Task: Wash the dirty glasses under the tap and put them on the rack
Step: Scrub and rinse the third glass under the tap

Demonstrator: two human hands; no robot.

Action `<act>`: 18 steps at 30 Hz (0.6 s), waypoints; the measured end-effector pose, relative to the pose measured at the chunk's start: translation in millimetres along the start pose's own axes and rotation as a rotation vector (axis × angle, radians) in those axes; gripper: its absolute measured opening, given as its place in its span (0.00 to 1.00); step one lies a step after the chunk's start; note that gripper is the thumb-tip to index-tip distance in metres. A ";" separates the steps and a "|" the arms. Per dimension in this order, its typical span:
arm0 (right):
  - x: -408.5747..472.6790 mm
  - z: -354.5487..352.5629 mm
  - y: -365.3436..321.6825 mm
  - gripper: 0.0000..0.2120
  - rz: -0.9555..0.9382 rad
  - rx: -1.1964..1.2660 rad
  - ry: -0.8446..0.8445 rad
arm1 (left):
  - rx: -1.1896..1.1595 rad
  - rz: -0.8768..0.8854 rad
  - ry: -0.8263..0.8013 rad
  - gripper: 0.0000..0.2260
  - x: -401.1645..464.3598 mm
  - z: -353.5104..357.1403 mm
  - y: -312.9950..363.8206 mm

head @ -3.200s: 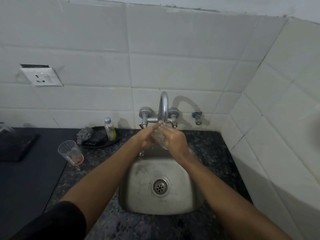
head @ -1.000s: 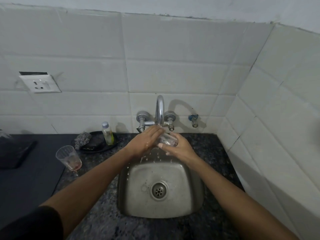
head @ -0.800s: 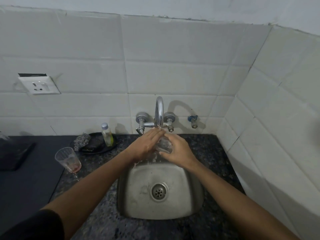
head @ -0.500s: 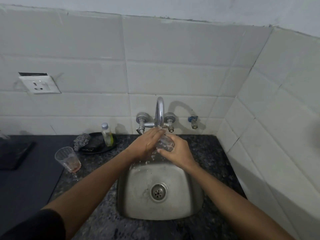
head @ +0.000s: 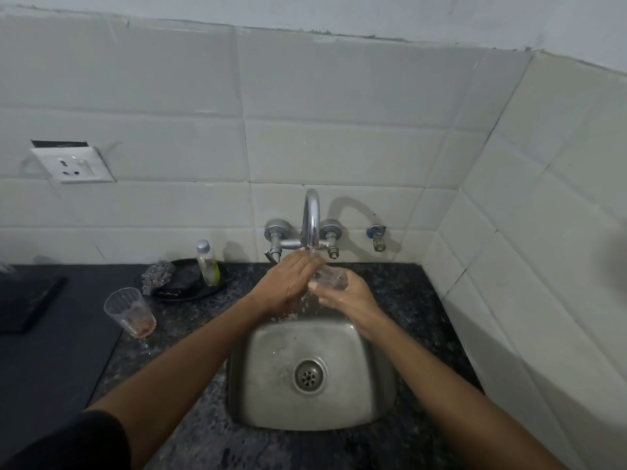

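A clear glass (head: pixel 330 279) lies tilted on its side under the running tap (head: pixel 311 222), above the back of the steel sink (head: pixel 369 395). My right hand (head: pixel 346 296) grips it from below and the right. My left hand (head: pixel 288 283) rests over its mouth end with fingers on the glass, water splashing off both. A second clear glass (head: pixel 130 312) with reddish residue at the bottom stands upright on the counter left of the sink. No rack is identifiable in view.
A black dish (head: pixel 185 283) behind the dirty glass holds a steel scrubber (head: pixel 156 277) and a small bottle (head: pixel 207 262). A dark tray-like object (head: pixel 27 303) lies at the far left. Tiled walls close in behind and on the right; a socket (head: pixel 73 164) is on the wall.
Both hands stayed under the tap with the glass. The glass has been turned between them and my left hand has slid over its mouth end; the view has shifted a little.
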State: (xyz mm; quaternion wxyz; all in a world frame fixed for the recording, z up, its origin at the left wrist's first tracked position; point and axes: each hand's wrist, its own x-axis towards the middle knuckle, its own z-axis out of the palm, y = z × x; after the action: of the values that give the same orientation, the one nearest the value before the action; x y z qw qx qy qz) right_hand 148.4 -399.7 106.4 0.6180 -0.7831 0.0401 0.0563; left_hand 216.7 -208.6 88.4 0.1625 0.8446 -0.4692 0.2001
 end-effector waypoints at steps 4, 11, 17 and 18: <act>-2.2 -2.5 -4.2 0.30 -0.137 -0.225 0.057 | 0.013 0.008 -0.037 0.26 -1.8 0.0 -2.3; 0.4 0.1 -5.9 0.29 -0.024 -0.113 -0.048 | -0.020 -0.014 -0.037 0.23 0.6 -2.4 -0.7; -1.5 3.7 5.6 0.35 -0.301 -0.341 0.150 | -0.074 0.009 -0.030 0.23 7.6 -11.4 0.6; -0.8 4.4 7.0 0.37 -0.264 -0.300 0.150 | -0.073 0.014 -0.022 0.22 8.2 -12.9 0.9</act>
State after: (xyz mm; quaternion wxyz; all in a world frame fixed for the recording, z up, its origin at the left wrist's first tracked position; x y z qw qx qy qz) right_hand 146.5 -397.1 98.7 0.4918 -0.8668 -0.0258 -0.0782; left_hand 217.5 -209.0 103.7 0.1866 0.8369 -0.4839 0.1747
